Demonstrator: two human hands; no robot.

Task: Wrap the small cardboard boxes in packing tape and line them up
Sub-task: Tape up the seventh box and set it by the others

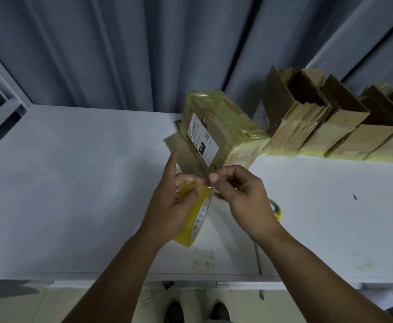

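Note:
A small cardboard box (216,127) with a white label and yellowish tape on its far end stands tilted on the white table (74,183), an open flap at its near side. My left hand (170,206) grips a yellow roll of packing tape (196,220) just in front of the box, index finger raised. My right hand (237,194) pinches the loose tape end beside the roll, close to the box flap.
A row of several open cardboard boxes (330,127) with taped bases lines the back right of the table. A second small yellow tape roll (276,209) lies behind my right wrist. Grey curtain hangs behind; the table's front edge is near my feet.

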